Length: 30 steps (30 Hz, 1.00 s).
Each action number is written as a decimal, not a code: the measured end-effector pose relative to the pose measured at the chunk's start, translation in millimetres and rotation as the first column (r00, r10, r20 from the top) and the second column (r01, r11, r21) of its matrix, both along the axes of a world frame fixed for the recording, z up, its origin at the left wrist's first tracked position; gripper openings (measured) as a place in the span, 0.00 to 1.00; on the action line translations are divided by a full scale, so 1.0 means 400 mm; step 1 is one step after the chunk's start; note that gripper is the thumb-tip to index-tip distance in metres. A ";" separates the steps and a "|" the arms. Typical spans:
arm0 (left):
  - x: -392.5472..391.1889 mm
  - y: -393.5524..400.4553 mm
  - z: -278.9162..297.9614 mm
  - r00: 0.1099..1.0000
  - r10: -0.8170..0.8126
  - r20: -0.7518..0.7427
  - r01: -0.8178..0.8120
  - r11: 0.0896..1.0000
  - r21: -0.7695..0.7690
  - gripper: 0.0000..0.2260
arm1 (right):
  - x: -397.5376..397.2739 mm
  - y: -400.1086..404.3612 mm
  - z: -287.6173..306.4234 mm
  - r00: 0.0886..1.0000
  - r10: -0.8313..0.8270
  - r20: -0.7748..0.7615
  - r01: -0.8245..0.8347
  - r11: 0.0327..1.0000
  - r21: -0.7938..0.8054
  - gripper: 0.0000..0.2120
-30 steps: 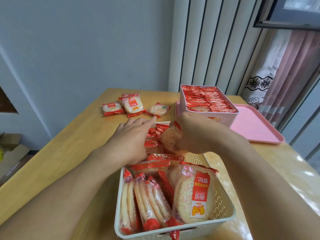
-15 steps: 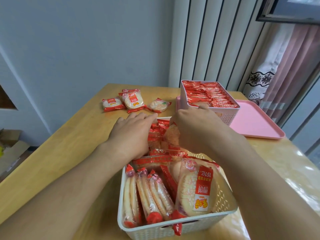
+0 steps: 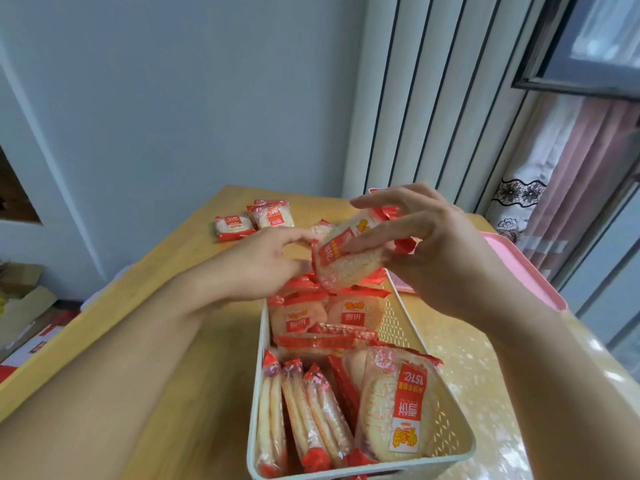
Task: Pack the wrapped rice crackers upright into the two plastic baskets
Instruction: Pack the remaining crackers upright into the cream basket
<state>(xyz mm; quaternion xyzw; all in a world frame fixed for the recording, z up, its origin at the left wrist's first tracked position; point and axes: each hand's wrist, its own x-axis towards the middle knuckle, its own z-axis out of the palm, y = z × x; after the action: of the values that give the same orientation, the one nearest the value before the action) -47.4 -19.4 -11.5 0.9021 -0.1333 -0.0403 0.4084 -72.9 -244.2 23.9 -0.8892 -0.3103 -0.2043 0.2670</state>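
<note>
A white plastic basket (image 3: pixel 446 441) stands in front of me with several wrapped rice crackers in it, some upright at the near end, some lying flat in the middle. My right hand (image 3: pixel 436 251) holds one wrapped cracker (image 3: pixel 349 258) above the basket's far end, fingers and thumb round it. My left hand (image 3: pixel 266 265) hovers just left of that cracker over the basket's far end, fingers loosely extended; whether it touches the cracker is unclear. The second basket is hidden behind my right hand.
Three loose wrapped crackers (image 3: pixel 256 218) lie on the far left of the wooden table (image 3: pixel 180 271). A pink tray (image 3: pixel 519 271) sits at the right behind my right hand. The wall and a ribbed panel lie beyond. Cardboard boxes (image 3: pixel 20 306) stand on the floor at left.
My right hand has lifted a wrapped cracker out of the basket's far end and raised it. My left hand came up off the crackers. The view tilted down and the far basket went out of sight.
</note>
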 end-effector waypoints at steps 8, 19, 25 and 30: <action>-0.039 -0.005 0.043 0.984 -0.085 -0.156 -0.044 0.737 -0.674 0.22 | -0.001 0.015 -0.006 0.990 0.060 0.129 -0.075 0.990 0.117 0.26; -0.034 0.003 0.024 0.996 -0.023 -0.090 -0.030 0.833 -0.552 0.18 | 0.005 0.026 -0.023 0.979 -0.035 -0.201 0.107 0.928 0.356 0.14; -0.033 0.014 0.012 0.985 -0.015 0.173 0.038 0.990 -0.133 0.25 | 0.021 0.060 -0.078 0.968 -0.033 -0.250 0.079 0.981 0.175 0.11; -0.018 0.018 -0.021 0.992 -0.027 0.125 0.005 0.984 0.179 0.18 | 0.019 0.063 -0.090 0.944 -0.048 -0.325 0.011 0.993 -0.115 0.19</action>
<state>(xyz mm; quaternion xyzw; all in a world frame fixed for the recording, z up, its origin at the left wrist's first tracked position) -54.5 -12.4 -20.0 0.9346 -0.1621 0.0020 0.3166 -65.4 -218.8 -12.1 -0.9289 -0.2590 -0.0404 0.2617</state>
